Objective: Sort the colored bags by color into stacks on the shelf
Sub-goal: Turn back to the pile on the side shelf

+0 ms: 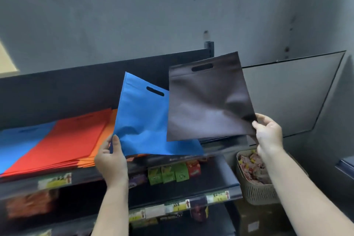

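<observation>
Holding up two flat bags at once, a person is standing in front of a dark shelf [107, 177] and sorting by colour. The left hand [112, 161] is pinching the lower left corner of a blue bag [141, 120], thumb on the near face and fingers curled behind it, while the right hand [268, 133] is gripping the lower right corner of a black bag [206, 101] in the same way. Both bags are hanging in the air above the front of the shelf, the black one overlapping the right edge of the blue one. They are looking light and limp, like thin non-woven cloth: each is sagging and creasing away from the pinched corner, so they will likely flop and slide unless taken by an edge or corner, or through the handle slot. Each bag is a plain flat rectangle with a stitched band along the top and an oval cut-out handle just below it; the blue is a bright mid blue, and the black is catching a soft grey sheen. To the left on the shelf, stacks are already lying flat side by side: a blue stack [21, 143] at far left, a red stack [67, 140] beside it and partly covering it, and an orange stack [99, 151] peeking out from under the red one's right edge. Below, small green boxes [168, 173] are sitting on a lower shelf, and a pale basket [254, 191] of wrapped items is standing low at the right.
</observation>
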`<act>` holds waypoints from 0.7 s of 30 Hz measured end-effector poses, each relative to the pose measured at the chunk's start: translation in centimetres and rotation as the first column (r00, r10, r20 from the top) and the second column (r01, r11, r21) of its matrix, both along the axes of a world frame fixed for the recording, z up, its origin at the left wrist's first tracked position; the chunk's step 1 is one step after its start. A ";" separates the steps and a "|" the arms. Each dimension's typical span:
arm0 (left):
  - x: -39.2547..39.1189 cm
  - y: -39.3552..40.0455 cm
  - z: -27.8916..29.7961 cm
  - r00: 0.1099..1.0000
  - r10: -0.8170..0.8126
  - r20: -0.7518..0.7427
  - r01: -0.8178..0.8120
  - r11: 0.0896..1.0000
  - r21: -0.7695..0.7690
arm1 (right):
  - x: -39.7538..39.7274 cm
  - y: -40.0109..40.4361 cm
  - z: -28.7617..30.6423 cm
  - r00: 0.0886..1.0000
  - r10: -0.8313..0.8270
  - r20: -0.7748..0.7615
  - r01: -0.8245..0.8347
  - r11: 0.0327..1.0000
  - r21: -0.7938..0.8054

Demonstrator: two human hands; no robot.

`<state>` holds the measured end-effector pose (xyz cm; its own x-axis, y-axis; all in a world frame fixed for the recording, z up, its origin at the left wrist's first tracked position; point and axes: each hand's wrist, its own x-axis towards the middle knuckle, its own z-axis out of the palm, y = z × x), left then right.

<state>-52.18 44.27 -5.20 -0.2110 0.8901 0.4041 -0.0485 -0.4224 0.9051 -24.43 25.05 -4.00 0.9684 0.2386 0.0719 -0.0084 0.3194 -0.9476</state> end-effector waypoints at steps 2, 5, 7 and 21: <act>-1.2 1.0 -0.1 0.996 -0.004 -0.092 0.006 1.000 0.027 | 1.0 1.3 -0.6 0.992 -0.053 0.115 0.074 0.979 -0.189; -2.6 1.7 -0.2 0.986 0.025 -0.163 -0.010 0.996 0.092 | 2.3 2.6 -1.6 0.959 -0.016 0.281 0.155 0.862 -0.482; -3.3 1.8 -0.4 0.982 0.040 -0.184 -0.022 0.995 0.099 | 2.6 3.2 -1.7 0.938 0.030 0.345 0.187 0.794 -0.579; -8.7 -2.9 0.8 0.985 0.173 0.002 -0.173 0.983 0.053 | -4.1 4.3 1.4 0.647 0.487 0.587 0.186 0.646 -0.740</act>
<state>-60.88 41.32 -4.37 -0.3591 0.8174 0.4504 0.0320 -0.4716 0.8813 -28.53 29.32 -2.63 0.6176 0.6677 0.4155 0.7549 -0.3552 -0.5513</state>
